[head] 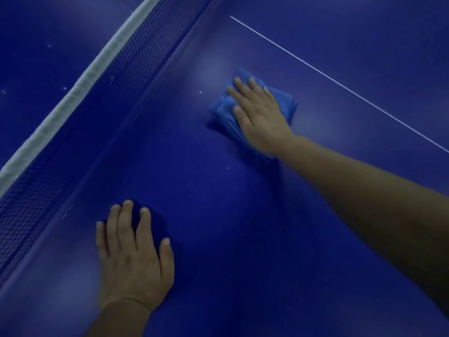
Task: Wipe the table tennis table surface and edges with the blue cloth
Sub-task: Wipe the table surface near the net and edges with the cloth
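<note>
The right hand (260, 113) presses flat, fingers straight, on the bunched blue cloth (224, 109), which lies on the table surface (218, 215) near the net (97, 93). The left hand (132, 254) rests flat, holding nothing, nearer the net. Judged mid-task: specks remain by the net; edges are out of view.

Blue cloth (222, 110): I see only its rim; my right hand (261, 115) covers the middle, near end blurred.
Net (102, 93): cut off left and top.
White line (340, 85): leaves frame right.
</note>
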Tool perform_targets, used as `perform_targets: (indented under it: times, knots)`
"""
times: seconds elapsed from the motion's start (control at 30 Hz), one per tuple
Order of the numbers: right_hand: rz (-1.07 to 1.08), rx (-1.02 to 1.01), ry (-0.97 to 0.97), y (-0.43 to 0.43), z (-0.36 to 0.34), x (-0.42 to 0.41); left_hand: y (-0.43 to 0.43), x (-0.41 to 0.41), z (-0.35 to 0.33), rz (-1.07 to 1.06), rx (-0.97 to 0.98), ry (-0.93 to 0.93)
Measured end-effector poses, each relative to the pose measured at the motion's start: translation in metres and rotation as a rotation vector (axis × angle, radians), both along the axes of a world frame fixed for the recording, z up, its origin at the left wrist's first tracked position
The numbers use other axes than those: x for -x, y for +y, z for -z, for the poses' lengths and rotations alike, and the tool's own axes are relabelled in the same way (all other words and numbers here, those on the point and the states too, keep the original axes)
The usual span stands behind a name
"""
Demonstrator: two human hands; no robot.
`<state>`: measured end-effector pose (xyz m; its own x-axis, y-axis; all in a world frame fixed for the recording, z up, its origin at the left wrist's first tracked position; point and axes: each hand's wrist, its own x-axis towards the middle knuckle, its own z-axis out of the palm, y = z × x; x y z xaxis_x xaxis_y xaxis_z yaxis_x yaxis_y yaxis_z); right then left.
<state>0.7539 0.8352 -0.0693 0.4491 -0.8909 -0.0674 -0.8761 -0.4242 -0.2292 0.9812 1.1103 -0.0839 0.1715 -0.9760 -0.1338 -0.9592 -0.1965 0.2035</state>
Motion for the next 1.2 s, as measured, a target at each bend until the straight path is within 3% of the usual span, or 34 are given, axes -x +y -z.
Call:
perform_targets:
  times: [0.07,0.17,0.27,0.33,0.47,0.53,0.63,0.73,0.8,0.87,0.97,1.13,1.2]
  knots:
    - [-0.048,0.066,0.033,-0.007,0.000,0.029,0.000,0.000,-0.001,-0.001,-0.012,0.000]
    - [0.286,0.074,0.191,-0.057,-0.006,0.065,0.000,0.000,-0.001,-0.002,-0.013,0.014]
    - [0.557,-0.006,0.118,-0.093,-0.010,0.039,0.000,0.000,0.000,0.005,-0.025,0.002]
    - [0.420,0.006,0.126,-0.087,-0.009,-0.005,0.001,-0.001,0.000,0.003,-0.027,-0.001]
    - [-0.052,0.024,0.061,-0.024,0.001,-0.045,0.000,-0.001,0.001,0.008,-0.021,-0.004]
    - [-0.016,0.058,0.058,-0.034,0.000,-0.019,0.002,-0.002,0.002,0.018,-0.021,-0.005]
    - [0.243,0.127,0.163,-0.090,-0.008,0.015,0.000,-0.003,0.002,0.036,-0.015,0.008]
    - [0.412,0.065,0.104,-0.130,-0.008,-0.006,0.001,-0.003,0.003,0.040,-0.035,-0.003]
    - [0.274,0.075,0.110,-0.127,-0.009,-0.040,0.000,-0.003,0.002,0.041,-0.033,-0.014]
    - [0.003,0.065,0.083,-0.103,-0.007,-0.063,0.000,-0.003,0.002,0.032,-0.036,-0.028]
    - [-0.206,0.043,0.048,-0.084,-0.003,-0.045,0.000,-0.003,0.002,0.030,-0.058,-0.021]
    - [0.154,0.114,0.230,-0.177,-0.011,-0.017,-0.001,-0.004,0.002,0.039,-0.076,-0.022]
    - [0.170,0.121,0.211,-0.186,-0.009,-0.044,0.000,-0.005,0.002,0.041,-0.075,-0.021]
